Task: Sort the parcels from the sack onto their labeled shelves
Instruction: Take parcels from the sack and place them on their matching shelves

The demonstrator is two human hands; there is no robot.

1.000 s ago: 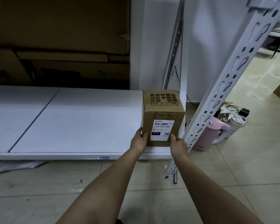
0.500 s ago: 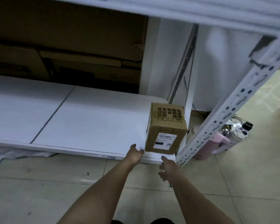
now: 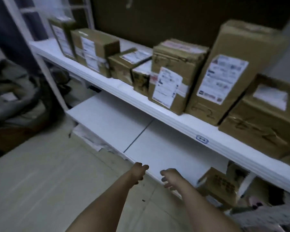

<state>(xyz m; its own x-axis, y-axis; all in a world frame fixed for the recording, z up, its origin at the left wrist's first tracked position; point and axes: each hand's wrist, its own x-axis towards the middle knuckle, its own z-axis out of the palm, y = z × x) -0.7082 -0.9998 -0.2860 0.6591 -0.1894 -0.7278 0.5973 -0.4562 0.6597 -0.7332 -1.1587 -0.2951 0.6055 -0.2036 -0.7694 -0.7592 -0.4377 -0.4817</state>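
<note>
Both hands off the small parcel (image 3: 219,185) since 0.5 s ago; view swung left. Sack (image 3: 15,97) far left on floor, w/ more parcels, probably. Left hand (image 3: 139,171) empty, fingers loosely curled, by lower shelf (image 3: 110,121) edge. Right hand (image 3: 170,179) empty, relaxed. Small parcel sits at lower shelf's right end. Stiff cardboard, likely light; grip opp. side faces. Upper shelf (image 3: 157,108) holds boxes.

Dim room, pale tiled floor (image 3: 40,190); a dark wall (image 3: 174,19) stands behind the white metal rack post (image 3: 45,67).
</note>
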